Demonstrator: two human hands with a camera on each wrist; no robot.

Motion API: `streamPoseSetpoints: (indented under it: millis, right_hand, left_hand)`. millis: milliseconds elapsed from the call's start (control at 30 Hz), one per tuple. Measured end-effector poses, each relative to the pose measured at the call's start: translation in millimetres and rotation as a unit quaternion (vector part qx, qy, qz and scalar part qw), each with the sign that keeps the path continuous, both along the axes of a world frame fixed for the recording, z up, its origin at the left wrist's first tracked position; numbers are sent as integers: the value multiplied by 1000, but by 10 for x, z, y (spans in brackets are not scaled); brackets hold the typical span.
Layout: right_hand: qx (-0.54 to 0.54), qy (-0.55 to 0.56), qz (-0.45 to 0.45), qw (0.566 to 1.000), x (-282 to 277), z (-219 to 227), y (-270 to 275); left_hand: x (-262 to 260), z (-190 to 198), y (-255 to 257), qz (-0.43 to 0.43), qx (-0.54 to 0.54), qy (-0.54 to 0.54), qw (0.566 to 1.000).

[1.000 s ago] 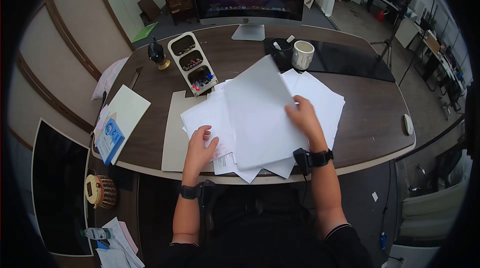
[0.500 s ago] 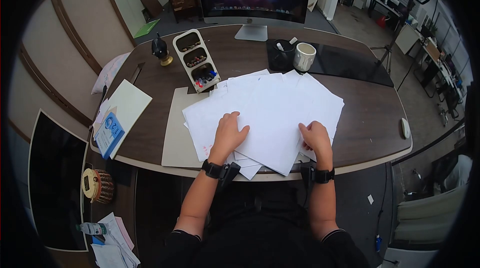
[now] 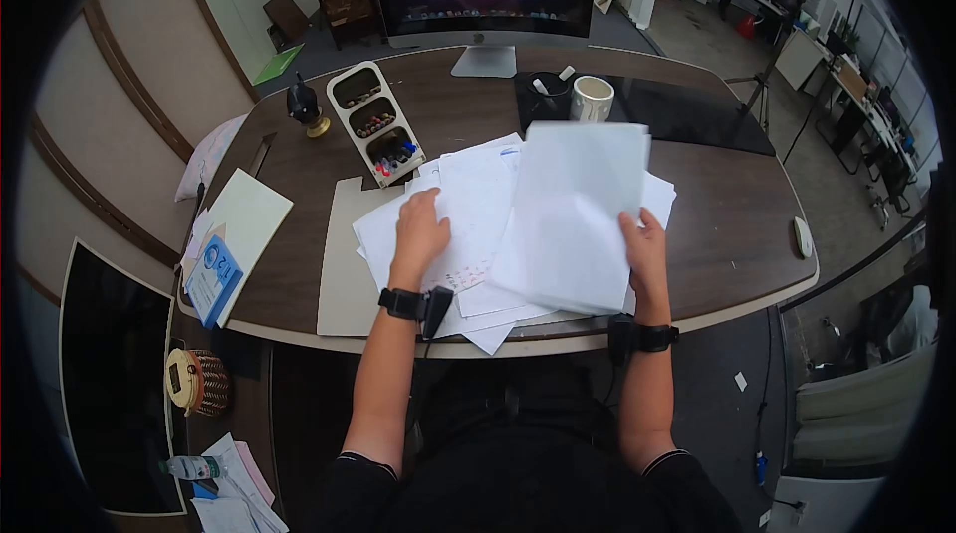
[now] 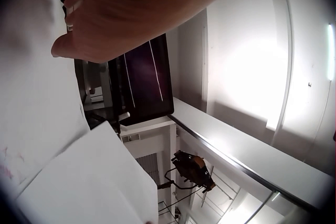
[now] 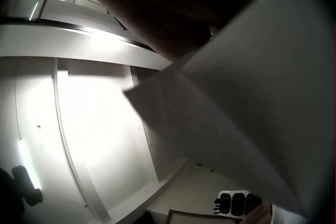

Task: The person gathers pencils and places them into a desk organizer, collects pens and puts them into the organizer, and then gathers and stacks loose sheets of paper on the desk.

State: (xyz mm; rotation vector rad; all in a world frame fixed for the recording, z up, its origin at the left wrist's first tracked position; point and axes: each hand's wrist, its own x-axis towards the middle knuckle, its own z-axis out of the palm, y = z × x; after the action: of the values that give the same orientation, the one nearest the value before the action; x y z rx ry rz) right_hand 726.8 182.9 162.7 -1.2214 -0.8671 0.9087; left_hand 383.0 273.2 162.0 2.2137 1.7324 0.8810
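Gripping white sheets (image 3: 578,224) by their right edge in the right hand (image 3: 648,252), holding the left hand (image 3: 420,232) with fingers relaxed over the loose papers (image 3: 473,197) spread beneath, and working on a brown desk (image 3: 719,234) near a pen tray (image 3: 365,109) and a pale mug (image 3: 592,101).
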Motion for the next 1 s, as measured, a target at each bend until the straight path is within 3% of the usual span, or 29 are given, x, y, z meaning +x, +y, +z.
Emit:
streamPoseSetpoints:
  millis: [33,100,167,233,367,467,533,567,633,733,833,867,1000]
  right_hand:
    - [24,74,-23,997,-1,87,2]
    - [70,220,-69,970,-11,166,22]
    - [40,329,-28,943,148,95,35]
    - [-6,401,14,916,243,87,21]
    - [32,406,28,913,231,80,-5]
    - [-37,287,-24,957,-4,304,-44]
    - [-30,243,29,969,-106,278,-12]
    - [-28,220,57,973,-164,264,-2]
    - [-55,155,111,980,-320,279,22]
    - [-88,73,165,980,-554,215,81]
    - [-126,-88,192,969,-656,-30,222]
    - [-112,-140,182,967,-697,-50,232]
    - [-85,-289,152,941,-748,-188,349]
  left_hand:
    - [-55,-1,58,6,29,18,999]
    - [-116,125,96,27,-74,46,996]
    - [-137,212,129,47,-126,72,988]
    - [-160,214,146,67,-129,96,985]
    - [-265,255,166,27,-118,78,990]
    - [-399,165,241,-25,-124,-18,992]
    - [-433,289,119,-46,-141,-86,985]
    - [-420,344,51,-61,-214,-198,955]
    - [-363,434,-67,-83,-342,-408,842]
    - [-343,190,-99,-82,-404,-417,810]
    - [-332,140,-184,-88,-470,-527,703]
    - [-294,211,-239,-73,-484,-530,692]
    - [-202,150,-292,-61,-446,-500,740]
